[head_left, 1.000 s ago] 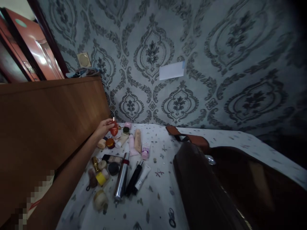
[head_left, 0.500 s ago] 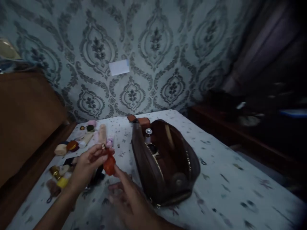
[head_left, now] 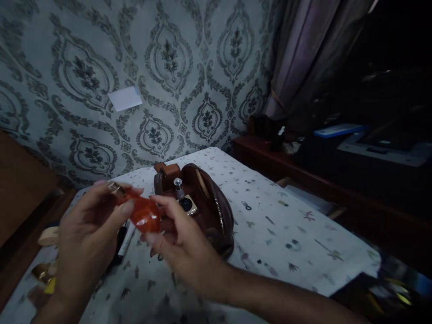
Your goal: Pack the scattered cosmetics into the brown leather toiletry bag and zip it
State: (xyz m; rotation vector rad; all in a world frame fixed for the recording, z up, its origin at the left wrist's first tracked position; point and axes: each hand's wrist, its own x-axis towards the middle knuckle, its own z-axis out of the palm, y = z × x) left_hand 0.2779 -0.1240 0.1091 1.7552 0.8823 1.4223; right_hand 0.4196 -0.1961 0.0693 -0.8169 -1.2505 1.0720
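Note:
An orange-red glass perfume bottle point(head_left: 146, 216) with a gold neck is held tilted between both hands, above the cloth and left of the bag. My left hand point(head_left: 91, 229) grips it round the neck and upper side. Thumb and fingers of my right hand point(head_left: 184, 243) close on its wide lower end. Just behind my right hand an open dark brown bag point(head_left: 224, 213) stands on the cloth. Inside it show a bottle with a clear, shiny cap point(head_left: 178, 185) and a squarish item with a round black top point(head_left: 186, 204).
A patterned white cloth point(head_left: 290, 265) covers the surface. Partly behind my left hand lie a white tube point(head_left: 126, 240), a gold item point(head_left: 41, 272) and other small things. A brown wooden panel point(head_left: 23, 189) borders the left; dark furniture stands at right.
My view has turned right and both hands have come nearer with the perfume bottle. My right hand, spread beside it before, now grips its lower end.

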